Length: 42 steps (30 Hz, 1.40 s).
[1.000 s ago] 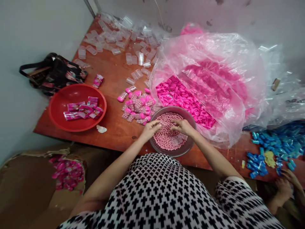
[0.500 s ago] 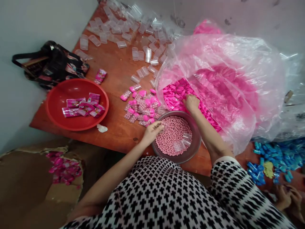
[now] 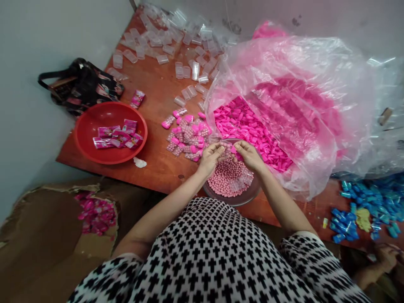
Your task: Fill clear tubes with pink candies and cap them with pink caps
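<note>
While the left grip point(image 3: 210, 160) pinches a clear bead-filled container point(image 3: 225, 148), the right grip point(image 3: 250, 157) holds a pink cap point(image 3: 234, 150) above the wooden worktop point(image 3: 153, 130).

Looks like a small packing workshop. Bowl point(image 3: 256, 189) of pink beads point(image 3: 224, 185) right below the fingers point(image 3: 244, 149), bulk bag point(image 3: 341, 84) of pink caps point(image 3: 240, 120) just beyond, clear containers point(image 3: 195, 71) strewn farther off, co-worker's hand point(image 3: 387, 256) by blue parts point(image 3: 344, 225) well right.

clear cont. point(image 3: 226, 145) w/ pink beads point(image 3: 225, 154), pink cap point(image 3: 234, 150) by rt end
</note>
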{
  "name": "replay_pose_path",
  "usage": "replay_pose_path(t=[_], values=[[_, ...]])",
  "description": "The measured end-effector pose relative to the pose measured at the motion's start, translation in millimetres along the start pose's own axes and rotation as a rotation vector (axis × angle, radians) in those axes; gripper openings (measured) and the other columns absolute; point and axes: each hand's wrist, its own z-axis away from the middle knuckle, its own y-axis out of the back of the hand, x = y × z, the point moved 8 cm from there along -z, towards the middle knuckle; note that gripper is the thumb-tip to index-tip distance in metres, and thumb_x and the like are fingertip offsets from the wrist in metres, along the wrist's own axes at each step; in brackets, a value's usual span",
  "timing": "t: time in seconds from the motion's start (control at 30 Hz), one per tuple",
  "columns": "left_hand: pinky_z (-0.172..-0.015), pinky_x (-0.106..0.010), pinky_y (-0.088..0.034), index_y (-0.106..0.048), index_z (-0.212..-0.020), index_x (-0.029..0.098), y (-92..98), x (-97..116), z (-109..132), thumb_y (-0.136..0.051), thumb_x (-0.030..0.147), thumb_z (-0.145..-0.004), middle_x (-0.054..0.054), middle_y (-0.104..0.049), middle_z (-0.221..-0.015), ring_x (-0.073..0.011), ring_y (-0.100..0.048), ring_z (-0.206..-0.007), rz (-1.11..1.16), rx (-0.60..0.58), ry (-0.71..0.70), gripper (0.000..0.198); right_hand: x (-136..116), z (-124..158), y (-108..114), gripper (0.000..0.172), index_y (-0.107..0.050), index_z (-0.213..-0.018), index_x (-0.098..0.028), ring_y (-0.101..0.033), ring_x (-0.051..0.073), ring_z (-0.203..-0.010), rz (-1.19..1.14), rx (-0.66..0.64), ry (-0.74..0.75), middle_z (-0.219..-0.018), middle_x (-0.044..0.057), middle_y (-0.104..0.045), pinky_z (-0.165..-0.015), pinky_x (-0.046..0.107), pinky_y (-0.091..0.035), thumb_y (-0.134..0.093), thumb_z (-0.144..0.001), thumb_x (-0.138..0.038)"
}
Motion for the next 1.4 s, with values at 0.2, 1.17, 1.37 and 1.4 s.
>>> replay_pose_path(t=[0.2, 1.17, 1.37, 1.4], values=[[-0.069, -0.024, -0.056, -0.061, -0.088, 0.015, -8.5, -7.4, 20.6, -0.078, 0.044, -0.061, -0.003, -0.069, -0.089, -0.0115, -0.065, -0.075, 0.011, 0.008, 0.021, 0.042, -21.6, 33.2, 8.6, 0.035, -0.06, -0.104, -0.023, -0.063, 0.013, -0.066, 0.372, 0.105, 0.241, -0.086, 0.001, -0.066, -0.062, 0.028, -0.053, -0.062, -0.08, -0.048], [-0.087, -0.032, -0.05, -0.075, -0.088, 0.022, 7.5, 23.1, 46.2, -0.063, 0.031, -0.078, -0.004, -0.074, -0.095, -0.02, -0.067, -0.09, -0.781, -0.094, -0.341, 0.018, -35.8, 66.2, -35.5, 0.013, -0.05, -0.091, -0.021, -0.057, 0.019, -0.076, 0.985, -0.033, 0.58, -0.082, 0.007, -0.059, -0.069, 0.031, -0.045, -0.044, -0.092, -0.033], [-0.08, -0.03, -0.051, -0.074, -0.091, 0.019, 13.2, 5.9, 40.3, -0.059, 0.028, -0.08, -0.003, -0.074, -0.091, -0.0188, -0.067, -0.083, -0.795, -0.084, -0.272, 0.02, -34.9, 60.9, -36.4, 0.02, -0.053, -0.089, -0.02, -0.055, 0.017, -0.073, 0.961, -0.178, 0.587, -0.078, 0.005, -0.057, -0.068, 0.029, -0.044, -0.043, -0.094, -0.037], [-0.079, -0.029, -0.051, -0.074, -0.092, 0.019, 11.8, 4.5, 40.0, -0.058, 0.028, -0.08, -0.003, -0.074, -0.091, -0.0187, -0.067, -0.082, -0.809, -0.098, -0.275, 0.021, -36.3, 61.2, -35.9, 0.02, -0.053, -0.09, -0.02, -0.055, 0.017, -0.073, 0.945, -0.191, 0.594, -0.078, 0.005, -0.058, -0.068, 0.028, -0.044, -0.044, -0.093, -0.037]])
